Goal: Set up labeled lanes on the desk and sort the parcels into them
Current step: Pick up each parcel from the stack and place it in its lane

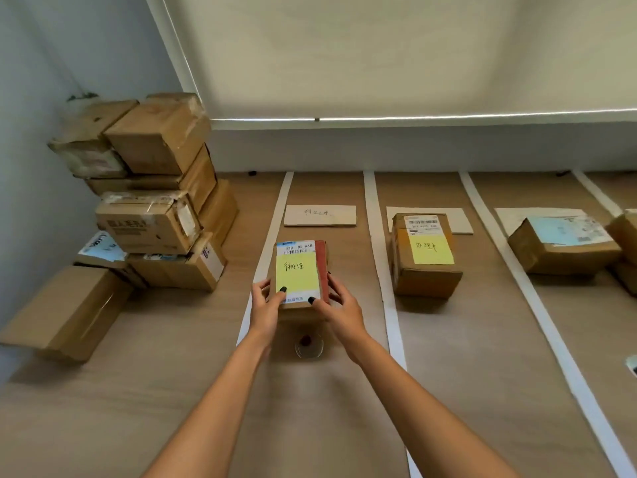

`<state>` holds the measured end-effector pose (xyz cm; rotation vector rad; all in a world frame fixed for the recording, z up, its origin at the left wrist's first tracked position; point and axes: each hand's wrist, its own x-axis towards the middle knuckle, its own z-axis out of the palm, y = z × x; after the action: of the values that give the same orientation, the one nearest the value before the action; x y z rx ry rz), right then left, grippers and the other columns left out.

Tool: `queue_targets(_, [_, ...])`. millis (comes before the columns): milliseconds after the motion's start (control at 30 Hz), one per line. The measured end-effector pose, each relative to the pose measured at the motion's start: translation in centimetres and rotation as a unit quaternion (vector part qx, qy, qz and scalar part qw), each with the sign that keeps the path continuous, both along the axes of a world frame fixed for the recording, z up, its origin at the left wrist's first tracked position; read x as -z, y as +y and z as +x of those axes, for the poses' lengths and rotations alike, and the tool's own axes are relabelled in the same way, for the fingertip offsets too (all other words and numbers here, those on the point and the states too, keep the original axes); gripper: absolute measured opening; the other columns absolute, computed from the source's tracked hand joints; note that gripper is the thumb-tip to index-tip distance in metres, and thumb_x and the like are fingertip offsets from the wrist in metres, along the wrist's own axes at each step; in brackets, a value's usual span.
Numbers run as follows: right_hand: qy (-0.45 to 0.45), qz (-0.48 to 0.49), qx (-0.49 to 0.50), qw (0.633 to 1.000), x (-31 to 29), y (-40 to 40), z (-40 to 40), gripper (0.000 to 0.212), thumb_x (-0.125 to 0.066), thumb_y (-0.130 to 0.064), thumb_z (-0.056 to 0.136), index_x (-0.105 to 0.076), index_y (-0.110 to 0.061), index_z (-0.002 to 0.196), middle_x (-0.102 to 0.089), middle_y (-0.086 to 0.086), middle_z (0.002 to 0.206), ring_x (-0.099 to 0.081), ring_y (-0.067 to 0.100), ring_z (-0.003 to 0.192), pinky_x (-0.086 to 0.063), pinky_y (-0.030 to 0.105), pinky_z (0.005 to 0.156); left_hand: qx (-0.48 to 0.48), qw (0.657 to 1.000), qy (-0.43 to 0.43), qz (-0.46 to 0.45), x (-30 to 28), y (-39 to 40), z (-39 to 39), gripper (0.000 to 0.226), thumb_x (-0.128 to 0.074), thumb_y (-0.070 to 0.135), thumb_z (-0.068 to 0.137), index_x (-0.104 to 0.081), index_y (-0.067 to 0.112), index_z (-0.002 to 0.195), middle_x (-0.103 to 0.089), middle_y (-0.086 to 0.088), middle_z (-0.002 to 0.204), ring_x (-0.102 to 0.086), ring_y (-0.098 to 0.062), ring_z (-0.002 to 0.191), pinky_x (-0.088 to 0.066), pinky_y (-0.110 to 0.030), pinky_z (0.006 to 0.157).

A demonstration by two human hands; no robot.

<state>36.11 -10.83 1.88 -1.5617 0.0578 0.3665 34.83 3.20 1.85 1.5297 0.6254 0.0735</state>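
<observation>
A small cardboard parcel (299, 270) with a yellow sticky note on top sits in the leftmost lane of the desk (172, 391). My left hand (267, 303) grips its near left corner, thumb on the note. At the near right corner my right hand (339, 305) grips it, thumb on top. Beyond it lies a handwritten cardboard lane label (320, 215). White tape strips (374, 236) divide the desk into lanes. A second parcel (425, 257) with a yellow note stands in the middle lane. A third parcel (562, 244) lies in the lane to the right.
A tall stack of cardboard boxes (155, 194) fills the desk's back left corner by the wall. One long box (65, 312) lies at the left edge. A roll of clear tape (309, 345) rests just in front of the held parcel. More boxes (625, 243) sit at far right.
</observation>
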Motion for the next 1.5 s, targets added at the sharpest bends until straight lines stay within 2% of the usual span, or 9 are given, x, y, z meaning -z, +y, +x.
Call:
queue_targets(200, [-0.014, -0.006, 0.017, 1.0, 4.0, 4.7, 8.1, 0.066, -0.064, -0.014, 0.082, -0.037, -0.029, 0.141, -0.052, -0.003, 0.136, -0.05, 0.015, 0.12, -0.046, 0.037, 0.101, 0.015, 0.999, -0.003, 0.033, 3.7, 4.4, 8.7, 0.041, -0.047, 0.013, 0.096, -0.04, 0.014, 0.136, -0.052, -0.012, 0.134, -0.051, -0.024, 0.122, -0.04, -0.042, 0.106])
queue_targets(367, [-0.047, -0.023, 0.039, 0.998, 5.9, 5.6, 11.2, 0.068, -0.058, -0.007, 0.086, -0.031, -0.027, 0.145, -0.048, -0.001, 0.138, -0.047, 0.014, 0.124, -0.045, 0.036, 0.102, 0.014, 0.999, -0.032, 0.001, 5.3, 5.4, 13.1, 0.041, -0.042, 0.015, 0.098, -0.04, 0.015, 0.139, -0.057, -0.012, 0.129, -0.055, -0.027, 0.118, -0.044, -0.043, 0.102])
queue_targets(500, [-0.046, -0.02, 0.041, 0.998, 6.5, 6.1, 12.3, 0.065, -0.056, -0.006, 0.089, -0.03, -0.027, 0.145, -0.046, 0.0, 0.141, -0.045, 0.016, 0.127, -0.044, 0.036, 0.104, -0.013, 0.999, -0.042, 0.018, 5.4, 5.1, 14.4, 0.041, -0.039, 0.016, 0.099, -0.039, 0.017, 0.14, -0.057, -0.004, 0.124, -0.056, -0.018, 0.11, -0.047, -0.028, 0.089])
queue_targets(667, [-0.046, -0.045, 0.047, 0.997, 5.1, 6.1, 12.2, 0.066, -0.058, -0.007, 0.089, -0.028, -0.021, 0.146, -0.042, 0.002, 0.145, -0.041, 0.018, 0.131, -0.04, 0.032, 0.106, -0.043, 0.998, -0.037, 0.04, 4.0, 4.6, 14.1, 0.047, -0.043, 0.017, 0.098, -0.034, 0.018, 0.144, -0.046, -0.003, 0.142, -0.046, -0.018, 0.127, -0.038, -0.032, 0.106])
queue_targets(800, [-0.044, -0.053, 0.041, 0.997, 2.0, 4.5, 9.8, 0.072, -0.062, -0.006, 0.087, -0.026, -0.022, 0.147, -0.04, 0.004, 0.146, -0.042, 0.016, 0.129, -0.041, 0.033, 0.104, -0.036, 0.996, -0.044, 0.062, 1.4, 4.3, 11.7, 0.054, -0.051, 0.01, 0.093, -0.033, 0.016, 0.144, -0.038, -0.006, 0.148, -0.038, -0.019, 0.134, -0.033, -0.029, 0.107])
queue_targets(967, [-0.044, -0.049, 0.023, 0.998, -3.9, 2.7, 5.6, 0.073, -0.059, 0.002, 0.086, -0.025, -0.019, 0.147, -0.047, 0.009, 0.138, -0.049, 0.009, 0.106, -0.044, 0.023, 0.087, -0.024, 0.995, -0.038, 0.086, -2.9, 2.6, 6.0, 0.056, -0.057, 0.01, 0.09, -0.037, 0.019, 0.142, -0.042, -0.004, 0.145, -0.041, -0.019, 0.131, -0.036, -0.028, 0.101])
queue_targets(1167, [-0.082, -0.068, 0.003, 0.994, -11.1, 1.0, -0.2, 0.077, -0.064, 0.002, 0.083, -0.025, -0.018, 0.146, -0.046, 0.01, 0.139, -0.049, 0.014, 0.113, -0.045, 0.023, 0.086, 0.012, 0.996, -0.069, 0.058, -9.2, -0.5, -0.6, 0.062, -0.058, 0.002, 0.087, -0.034, 0.016, 0.143, -0.043, -0.006, 0.145, -0.043, -0.021, 0.13, -0.037, -0.025, 0.096])
queue_targets(1300, [-0.116, -0.11, 0.008, 0.987, -14.1, -0.6, -4.5, 0.085, -0.072, -0.003, 0.078, -0.026, -0.019, 0.147, -0.045, 0.01, 0.14, -0.044, 0.022, 0.128, -0.042, 0.032, 0.099, 0.047, 0.994, -0.089, 0.045, -12.4, -2.1, -5.0, 0.067, -0.06, 0.001, 0.086, -0.031, 0.019, 0.144, -0.041, -0.007, 0.146, -0.041, -0.025, 0.132, -0.038, -0.028, 0.095])
queue_targets(1500, [-0.144, -0.141, 0.012, 0.979, -15.9, -3.0, -10.9, 0.09, -0.078, -0.009, 0.072, -0.029, -0.024, 0.146, -0.045, 0.011, 0.14, -0.045, 0.023, 0.127, -0.043, 0.041, 0.104, 0.084, 0.989, -0.115, 0.048, -15.2, -3.7, -11.8, 0.071, -0.06, -0.002, 0.085, -0.03, 0.018, 0.146, -0.04, -0.009, 0.146, -0.042, -0.025, 0.131, -0.04, -0.026, 0.091])
